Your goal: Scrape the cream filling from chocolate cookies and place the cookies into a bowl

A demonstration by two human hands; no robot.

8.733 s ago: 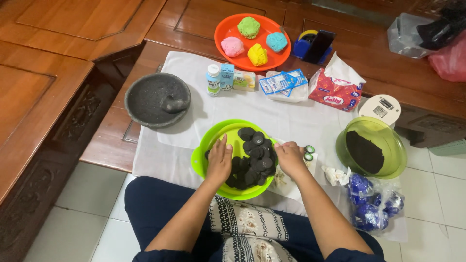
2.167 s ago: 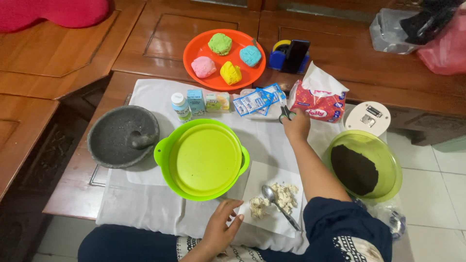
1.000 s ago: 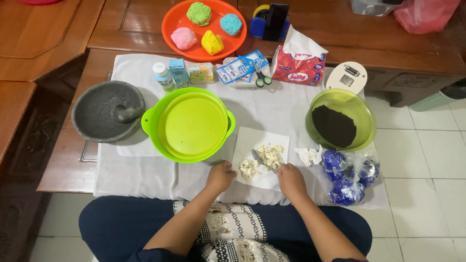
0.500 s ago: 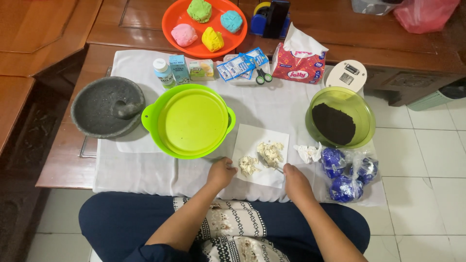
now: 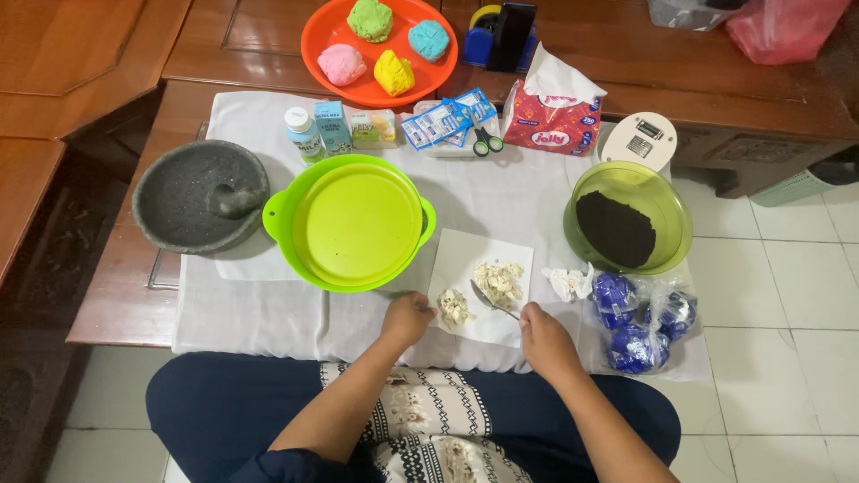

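Observation:
A white sheet of paper [image 5: 458, 258] lies on the white cloth in front of me, with two small heaps of pale cream filling [image 5: 498, 281] on it. My right hand [image 5: 542, 333] grips the handle of a metal spoon [image 5: 489, 300] whose bowl rests between the heaps. My left hand [image 5: 408, 317] rests closed at the paper's near left corner, touching the smaller heap. Just beyond the paper stands a lime green bowl covered by its lid [image 5: 353, 222].
A stone mortar with pestle [image 5: 200, 194] sits at left. A green bowl of dark crumbs [image 5: 631, 216], blue wrappers in a clear bag [image 5: 640, 317], a scale [image 5: 637, 140], tissues [image 5: 553, 127], scissors, small cartons and an orange plate of coloured dough balls [image 5: 379, 38] surround the cloth.
The black pieces' bowl got its lid, and my right hand came back from the scissors. Within the last second my right hand took the spoon to the filling; the left stayed at the paper.

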